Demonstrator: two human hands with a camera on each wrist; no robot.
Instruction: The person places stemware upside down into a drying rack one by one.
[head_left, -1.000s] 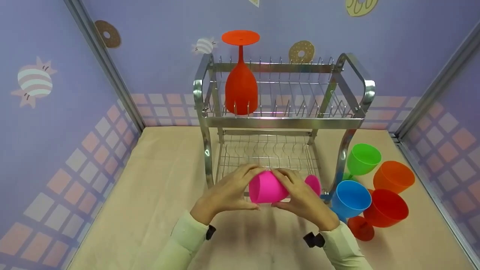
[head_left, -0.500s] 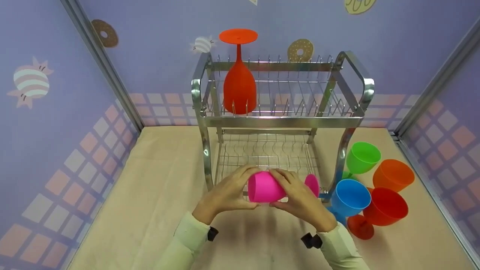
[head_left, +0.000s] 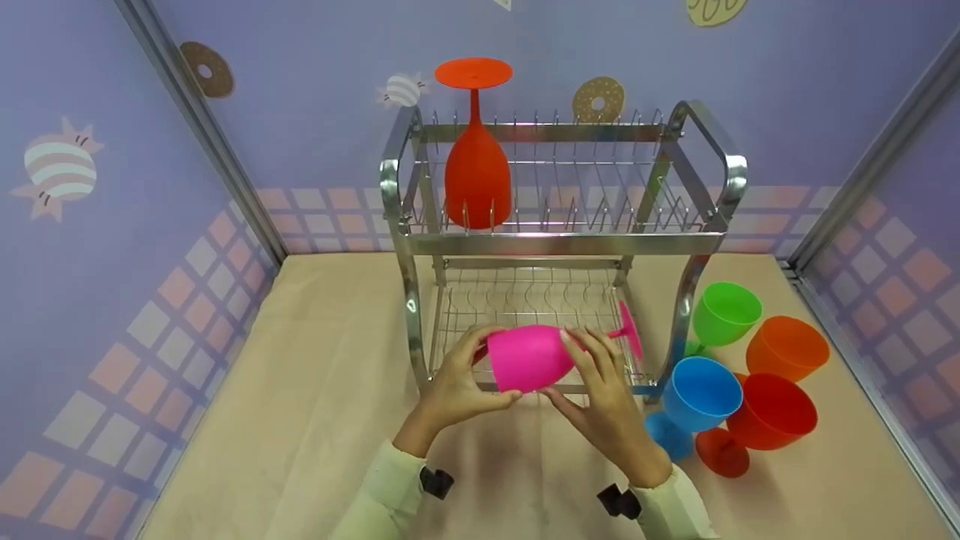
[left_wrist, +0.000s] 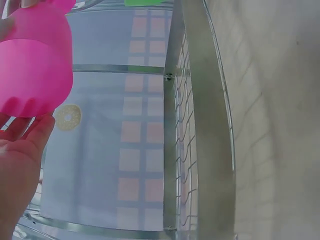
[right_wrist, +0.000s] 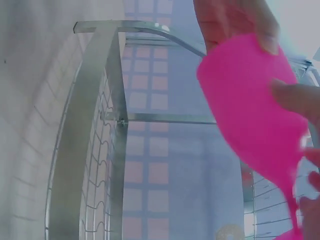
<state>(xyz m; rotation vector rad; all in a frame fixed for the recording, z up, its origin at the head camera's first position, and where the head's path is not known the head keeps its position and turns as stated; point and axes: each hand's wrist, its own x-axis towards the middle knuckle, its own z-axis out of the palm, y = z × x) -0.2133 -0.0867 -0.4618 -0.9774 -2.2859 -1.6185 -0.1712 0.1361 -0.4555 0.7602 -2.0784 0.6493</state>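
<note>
A pink goblet (head_left: 529,356) lies sideways in the air before the rack's lower tier, its rim to the left and its foot to the right. My left hand (head_left: 457,386) grips the bowl at the rim end, thumb below and fingers behind. With thumb and fingers, my right hand (head_left: 607,397) holds the bowl's narrow end near the stem. In the left wrist view, left fingertips (left_wrist: 35,125) meet the pink bowl (left_wrist: 35,65). The right wrist view shows the bowl (right_wrist: 255,105) tapering to its stem, with the right thumb (right_wrist: 297,100) against its side.
A two-tier metal dish rack (head_left: 562,244) stands ahead. An orange-red goblet (head_left: 478,180) is upside down on its upper tier, at left. Right of the rack stand a green goblet (head_left: 727,315), an orange one (head_left: 787,349), a blue one (head_left: 703,394) and a red one (head_left: 772,412).
The pink goblet has turned so its bowl shows side-on and its foot has risen. My right hand has shifted toward the stem, and my left hand has moved slightly left along the bowl.
</note>
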